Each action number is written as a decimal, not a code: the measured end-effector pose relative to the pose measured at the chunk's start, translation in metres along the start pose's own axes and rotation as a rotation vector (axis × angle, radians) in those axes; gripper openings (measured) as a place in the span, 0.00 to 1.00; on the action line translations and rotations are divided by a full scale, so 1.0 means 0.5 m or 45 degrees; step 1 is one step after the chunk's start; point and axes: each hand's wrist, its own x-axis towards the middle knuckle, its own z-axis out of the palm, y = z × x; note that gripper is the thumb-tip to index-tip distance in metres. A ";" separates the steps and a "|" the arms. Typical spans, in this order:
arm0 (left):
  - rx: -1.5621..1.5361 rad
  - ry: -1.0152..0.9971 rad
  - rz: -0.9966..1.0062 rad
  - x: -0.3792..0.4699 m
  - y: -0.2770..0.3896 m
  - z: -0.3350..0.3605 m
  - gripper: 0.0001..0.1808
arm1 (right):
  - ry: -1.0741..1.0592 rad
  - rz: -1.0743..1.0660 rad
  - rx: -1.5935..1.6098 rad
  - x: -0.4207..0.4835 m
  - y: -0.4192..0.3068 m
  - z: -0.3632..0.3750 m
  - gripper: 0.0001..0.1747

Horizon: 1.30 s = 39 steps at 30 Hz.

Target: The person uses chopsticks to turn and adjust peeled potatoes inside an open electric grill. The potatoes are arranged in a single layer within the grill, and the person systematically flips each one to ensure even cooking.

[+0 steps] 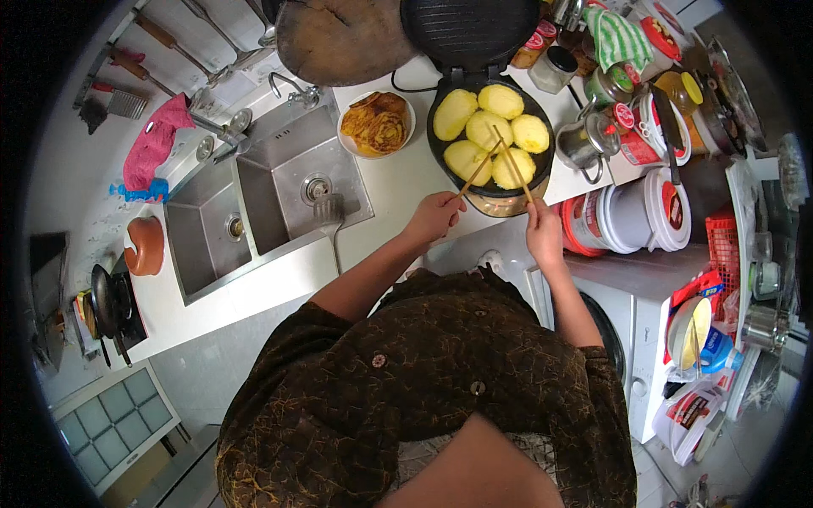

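Note:
My left hand grips one wooden chopstick, and my right hand grips another chopstick. The tips meet or cross above the yellow cakes in the middle of an open electric griddle. Several pale yellow dough cakes lie on its black plate, close side by side. Whether the tips touch a cake cannot be told. Left of the griddle, a white plate holds browned flatbreads in a pile.
A steel double sink lies to the left, with a slotted turner across its front edge. Beyond the griddle stands a round wooden board. To the right are a steel pot, a glass jar and white plastic buckets.

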 end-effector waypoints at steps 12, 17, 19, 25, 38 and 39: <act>0.186 0.094 0.233 -0.001 -0.007 -0.048 0.14 | 0.102 -0.267 -0.051 -0.046 -0.070 -0.011 0.09; 0.335 0.191 0.333 0.012 -0.023 -0.062 0.14 | 0.084 -0.098 0.006 -0.045 -0.053 0.013 0.10; 0.405 0.211 0.336 0.006 -0.020 -0.065 0.13 | 0.124 -0.099 0.014 -0.036 -0.032 0.020 0.10; 0.351 0.230 0.442 0.018 -0.036 -0.095 0.12 | 0.118 -0.030 0.098 -0.041 -0.026 0.013 0.10; 0.503 0.320 0.533 0.013 -0.057 -0.108 0.12 | 0.129 -0.076 0.061 -0.053 -0.015 0.035 0.11; 0.484 0.307 0.516 0.014 -0.056 -0.111 0.12 | 0.125 -0.064 0.086 -0.053 -0.021 0.031 0.11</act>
